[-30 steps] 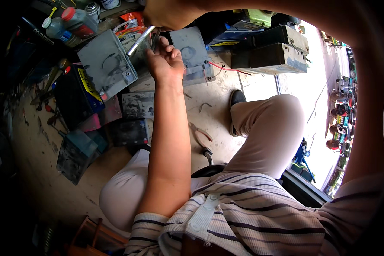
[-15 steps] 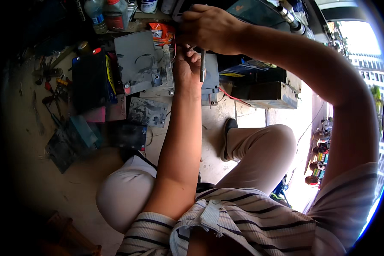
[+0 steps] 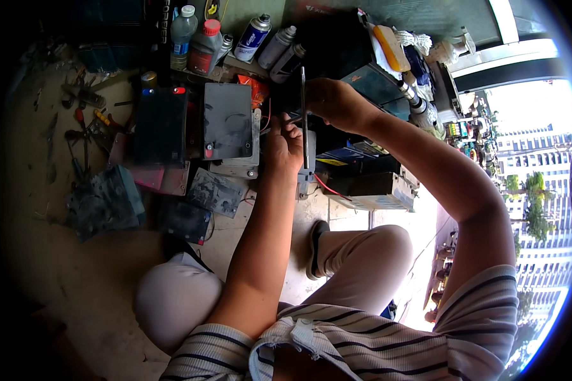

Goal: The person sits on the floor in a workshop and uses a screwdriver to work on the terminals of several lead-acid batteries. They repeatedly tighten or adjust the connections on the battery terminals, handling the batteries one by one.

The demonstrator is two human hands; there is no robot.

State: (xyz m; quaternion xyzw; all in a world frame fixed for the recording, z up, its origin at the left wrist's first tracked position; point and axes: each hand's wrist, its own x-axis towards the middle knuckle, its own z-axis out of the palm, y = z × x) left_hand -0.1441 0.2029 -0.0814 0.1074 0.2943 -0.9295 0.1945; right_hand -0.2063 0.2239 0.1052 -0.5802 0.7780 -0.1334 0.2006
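Note:
My left hand (image 3: 283,147), palm up with curled fingers, is among the batteries around a dark piece I cannot make out. Above and right of it, my right hand (image 3: 340,106) is closed at a long metal rod (image 3: 306,143), which stands nearly vertical in the picture beside my left fingers; my right fingertips are partly hidden. Just left are a grey battery (image 3: 227,120) and a crumpled orange packet (image 3: 257,89). A red cable (image 3: 330,189) runs below the hands.
Dark batteries (image 3: 160,127) and a stacked pair (image 3: 372,190) surround the hands. Loose hand tools (image 3: 89,130) lie left. Bottles (image 3: 204,49) and spray cans (image 3: 252,39) line the back; a power tool (image 3: 416,105) sits right. Low dusty cases (image 3: 105,203) lie near my left knee.
The view has shifted toward the back shelf and opening, so the scene sits lower. My right hand has come down and rightward in the picture; the rod has turned from slanted to upright.

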